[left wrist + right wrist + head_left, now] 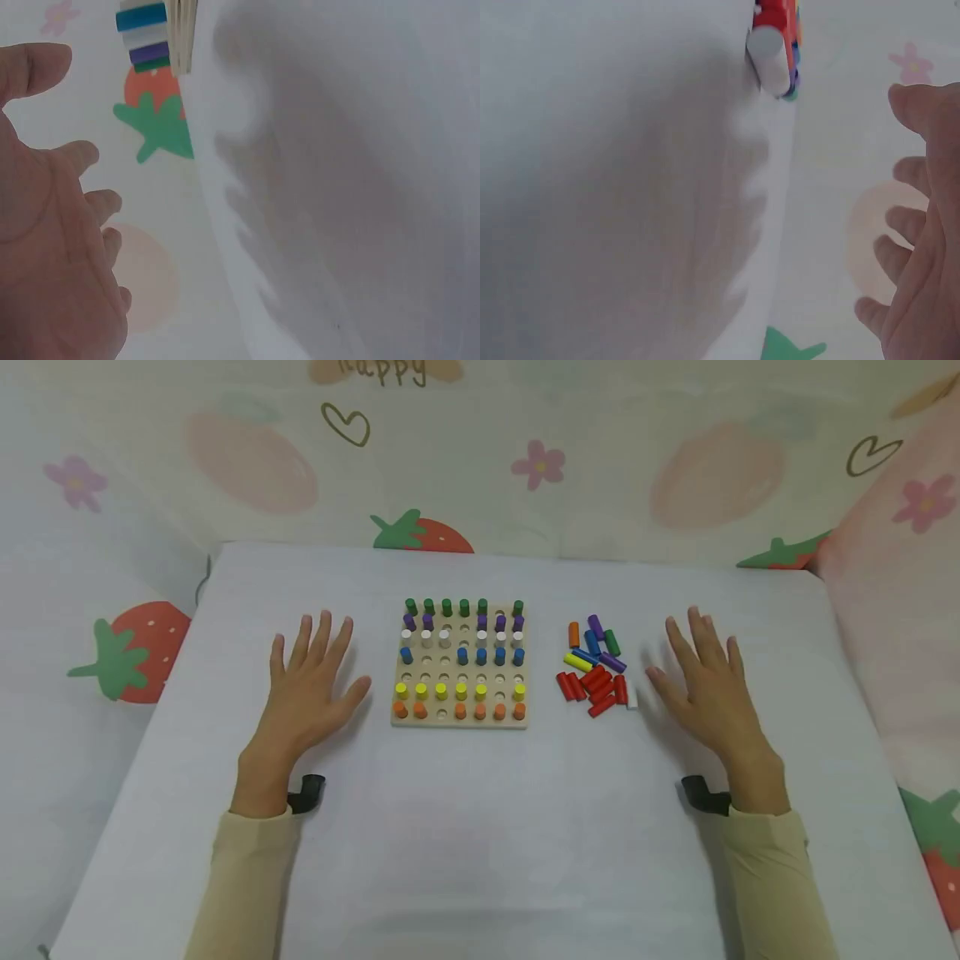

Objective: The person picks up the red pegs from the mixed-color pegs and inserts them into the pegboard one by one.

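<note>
- Pegboard [453, 673], frame centre: mostly filled; one row bare, gaps in others.
- Loose pegs [600, 689], right of centre: apparently unplaced remainder.
- Left hand [303, 697], right hand [708, 702]: fingers spread, gripping nothing.

I see the pegboard [465, 723] on the table [480, 827], pegs [462, 657] standing in it, between the left hand [306, 697] and the loose pegs [597, 681]. To their right I find the right hand [708, 697].
</note>
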Available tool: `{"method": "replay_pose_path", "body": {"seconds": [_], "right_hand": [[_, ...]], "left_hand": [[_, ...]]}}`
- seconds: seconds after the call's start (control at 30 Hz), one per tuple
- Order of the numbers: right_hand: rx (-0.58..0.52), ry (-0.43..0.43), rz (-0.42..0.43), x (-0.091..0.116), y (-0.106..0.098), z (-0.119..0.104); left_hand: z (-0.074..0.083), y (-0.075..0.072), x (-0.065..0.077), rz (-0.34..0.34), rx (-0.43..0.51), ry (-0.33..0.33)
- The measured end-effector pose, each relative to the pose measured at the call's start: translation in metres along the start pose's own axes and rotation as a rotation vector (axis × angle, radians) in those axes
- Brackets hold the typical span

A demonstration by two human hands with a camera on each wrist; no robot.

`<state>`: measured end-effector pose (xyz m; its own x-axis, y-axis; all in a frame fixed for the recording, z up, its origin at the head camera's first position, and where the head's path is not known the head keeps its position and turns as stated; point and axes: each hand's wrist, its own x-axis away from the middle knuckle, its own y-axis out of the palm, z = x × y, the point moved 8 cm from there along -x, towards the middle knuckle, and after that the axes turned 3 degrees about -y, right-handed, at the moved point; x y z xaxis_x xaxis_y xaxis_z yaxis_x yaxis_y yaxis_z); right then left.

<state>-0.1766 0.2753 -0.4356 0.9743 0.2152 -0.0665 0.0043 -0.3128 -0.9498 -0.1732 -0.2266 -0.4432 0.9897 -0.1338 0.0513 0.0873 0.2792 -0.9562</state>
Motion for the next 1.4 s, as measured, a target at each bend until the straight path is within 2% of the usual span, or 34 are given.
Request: {"method": "replay_pose_path", "body": {"seconds": [0.1,0.27,0.43,0.57,0.77,0.97,1.23,1.4], "right_hand": [[-0.006,-0.054,-0.012,0.001,0.003,-0.013],[-0.001,-0.152,-0.024,0.004,0.009,-0.035],[-0.015,-0.227,0.003,0.007,0.01,-0.052],[0.004,-0.274,-0.021,0.01,0.014,-0.063],[0.056,-0.272,-0.078,0.015,0.018,-0.062],[0.068,-0.288,-0.096,0.015,0.023,-0.067],[0.08,-0.284,-0.152,0.011,0.025,-0.073],[0.071,-0.306,-0.159,0.008,0.025,-0.08]], "left_hand": [[0.006,0.003,-0.001,-0.013,0.002,0.022],[0.015,0.012,-0.003,-0.074,-0.004,0.061],[0.027,0.019,-0.01,-0.134,0.032,0.096],[0.03,0.03,-0.011,-0.174,0.057,0.088],[0.035,0.045,-0.008,-0.212,0.099,0.079],[0.034,0.04,-0.005,-0.208,0.12,0.087],[0.035,0.039,-0.004,-0.246,0.147,0.075],[0.032,0.037,-0.002,-0.24,0.133,0.074]]}}
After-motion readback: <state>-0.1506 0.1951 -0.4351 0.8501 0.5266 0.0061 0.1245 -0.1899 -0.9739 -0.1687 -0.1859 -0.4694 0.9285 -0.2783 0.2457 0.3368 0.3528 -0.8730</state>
